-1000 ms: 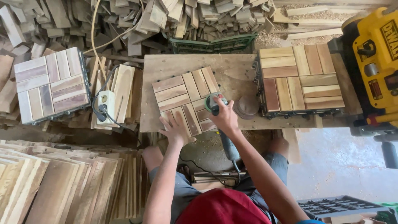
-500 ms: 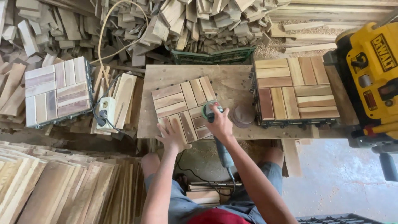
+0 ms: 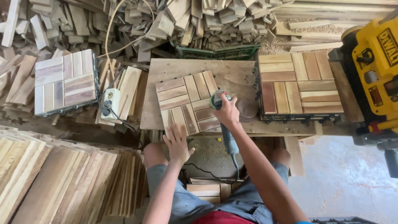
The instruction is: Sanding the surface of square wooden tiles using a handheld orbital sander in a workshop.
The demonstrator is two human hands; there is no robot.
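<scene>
- Right hand [image 3: 227, 111] closed around the grinder [image 3: 222, 114], its head on the wooden tile [image 3: 188, 101] at the tile's 3 o'clock edge.
- Left hand [image 3: 177, 143] open, flat against the tile's 6 o'clock edge.
- Tile lies mid-table [image 3: 232, 74].
- Risk: the unclamped tile may shift; the disc could catch a slat gap and kick toward the left fingers.

three slatted wood tiles [image 3: 188, 103] [image 3: 64, 81] [image 3: 300, 85] — one sander [image 3: 224, 124], one yellow planer [image 3: 375, 79], two hands [image 3: 178, 143] [image 3: 228, 111].
</scene>
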